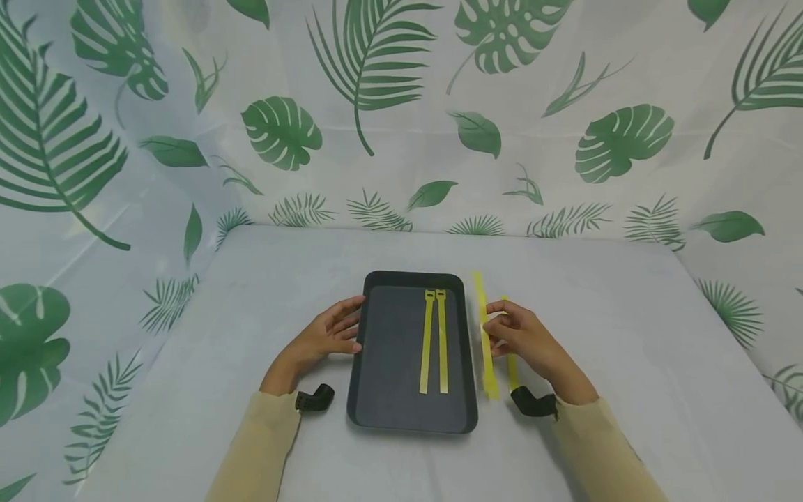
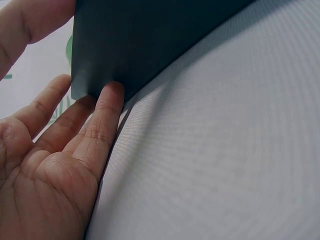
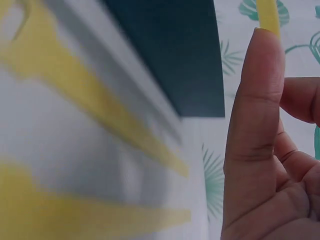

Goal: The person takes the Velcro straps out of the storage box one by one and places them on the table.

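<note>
A dark rectangular tray (image 1: 390, 348) lies on the white-covered table, with two yellow cable straps (image 1: 426, 348) side by side on its right half. My left hand (image 1: 323, 335) rests its fingertips against the tray's left outer wall, fingers fairly straight, as the left wrist view also shows. Just off the tray's right side, my right hand (image 1: 523, 338) pinches a yellow strap (image 3: 268, 15) at the thumb tip; most of that strap is out of the right wrist view. Two more yellow straps (image 3: 107, 107) appear blurred on the table below this hand.
A white curtain with green leaves (image 1: 401, 139) hangs behind and beside the table (image 1: 301, 258). Black wrist mounts (image 1: 316, 398) sit at both cuffs, the right one overlapping the lower end of a loose strap (image 1: 512, 373).
</note>
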### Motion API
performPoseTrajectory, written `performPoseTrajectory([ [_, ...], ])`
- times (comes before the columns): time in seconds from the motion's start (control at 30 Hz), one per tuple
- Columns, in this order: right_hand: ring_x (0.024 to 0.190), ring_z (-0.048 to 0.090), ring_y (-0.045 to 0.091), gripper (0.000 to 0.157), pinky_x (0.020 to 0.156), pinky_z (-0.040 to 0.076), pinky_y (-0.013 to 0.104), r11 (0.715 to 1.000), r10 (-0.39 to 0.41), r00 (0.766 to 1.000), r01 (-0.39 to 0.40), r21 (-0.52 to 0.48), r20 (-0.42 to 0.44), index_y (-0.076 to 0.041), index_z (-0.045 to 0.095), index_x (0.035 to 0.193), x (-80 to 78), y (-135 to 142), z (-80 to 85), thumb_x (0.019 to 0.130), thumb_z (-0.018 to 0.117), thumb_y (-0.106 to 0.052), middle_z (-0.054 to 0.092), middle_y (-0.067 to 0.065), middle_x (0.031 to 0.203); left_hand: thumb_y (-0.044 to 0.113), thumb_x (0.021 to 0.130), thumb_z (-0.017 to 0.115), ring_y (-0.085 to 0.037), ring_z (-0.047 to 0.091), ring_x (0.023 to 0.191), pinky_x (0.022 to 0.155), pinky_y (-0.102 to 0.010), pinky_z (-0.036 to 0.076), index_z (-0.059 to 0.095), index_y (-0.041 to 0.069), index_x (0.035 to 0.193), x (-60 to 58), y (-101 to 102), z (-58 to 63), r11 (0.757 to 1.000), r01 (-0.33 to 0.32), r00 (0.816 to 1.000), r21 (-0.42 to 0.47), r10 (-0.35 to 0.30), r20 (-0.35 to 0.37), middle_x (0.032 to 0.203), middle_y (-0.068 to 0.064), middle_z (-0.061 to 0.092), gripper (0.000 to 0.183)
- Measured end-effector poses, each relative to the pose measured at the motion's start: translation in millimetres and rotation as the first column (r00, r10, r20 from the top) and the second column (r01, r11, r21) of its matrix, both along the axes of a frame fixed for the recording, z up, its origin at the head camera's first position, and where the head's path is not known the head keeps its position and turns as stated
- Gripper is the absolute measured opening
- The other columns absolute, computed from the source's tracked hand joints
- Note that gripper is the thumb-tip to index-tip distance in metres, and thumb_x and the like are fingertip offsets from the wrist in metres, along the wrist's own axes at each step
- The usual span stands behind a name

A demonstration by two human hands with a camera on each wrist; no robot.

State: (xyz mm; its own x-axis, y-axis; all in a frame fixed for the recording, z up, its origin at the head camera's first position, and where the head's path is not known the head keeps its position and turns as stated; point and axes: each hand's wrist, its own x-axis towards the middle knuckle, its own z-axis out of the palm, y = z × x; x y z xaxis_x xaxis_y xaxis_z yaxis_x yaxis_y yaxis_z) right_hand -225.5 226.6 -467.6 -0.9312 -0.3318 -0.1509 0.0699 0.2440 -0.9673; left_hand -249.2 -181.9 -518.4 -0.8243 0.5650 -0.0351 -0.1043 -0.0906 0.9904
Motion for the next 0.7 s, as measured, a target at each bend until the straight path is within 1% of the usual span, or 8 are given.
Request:
performPoseTrajectory([
  [0.3, 0.078, 0.064, 0.014, 0.038, 0.07, 0.064, 0.027, 1.0, -0.03, 1.0, 0.03, -0.002, 0.01, 0.014, 0.045, 0.137, 6.2, 21.4, -4.0, 0.108, 0.06, -0.005, 0.062, 0.005, 0.089, -0.001, 0.089, 0.086, -0.047, 0.024, 0.161, 0.116, -0.027, 0.049, 0.019, -0.004, 0.171, -1.3, -1.5, -3.5, 0.998, 0.036, 0.999, 0.043, -0.035, -0.019, 0.177, -0.027, 0.019, 0.106],
  [0.53, 0.078, 0.064, 0.015, 0.043, 0.071, 0.064, 0.027, 0.996, -0.08, 0.995, 0.078, 0.047, 0.051, 0.014, 0.045, 0.142, 9.7, 33.6, -4.7, 0.108, 0.061, -0.007, 0.063, 0.006, 0.09, -0.001, 0.088, 0.086, -0.046, 0.024, 0.161, 0.117, -0.028, 0.049, 0.019, -0.003, 0.171, -0.8, -0.5, -2.6, 0.998, 0.039, 0.999, 0.044, -0.038, -0.017, 0.177, -0.026, 0.019, 0.107],
  [0.63, 0.079, 0.064, 0.014, 0.044, 0.071, 0.064, 0.027, 0.995, -0.086, 0.995, 0.082, 0.058, 0.058, 0.015, 0.044, 0.143, 10.6, 38.3, -5.5, 0.108, 0.061, -0.006, 0.064, 0.006, 0.092, -0.001, 0.088, 0.087, -0.046, 0.024, 0.161, 0.116, -0.027, 0.049, 0.02, -0.002, 0.171, -0.7, -0.9, -3.1, 0.998, 0.038, 0.999, 0.04, -0.037, -0.016, 0.177, -0.026, 0.019, 0.106],
  [0.7, 0.079, 0.064, 0.014, 0.044, 0.07, 0.064, 0.027, 0.996, -0.083, 0.995, 0.08, 0.048, 0.056, 0.016, 0.044, 0.143, 10.8, 42.7, -6.7, 0.108, 0.061, -0.005, 0.064, 0.005, 0.092, -0.001, 0.088, 0.086, -0.046, 0.024, 0.161, 0.117, -0.027, 0.049, 0.02, -0.002, 0.171, -0.5, -1.0, -3.3, 0.999, 0.034, 0.999, 0.035, -0.034, -0.014, 0.177, -0.025, 0.019, 0.106],
])
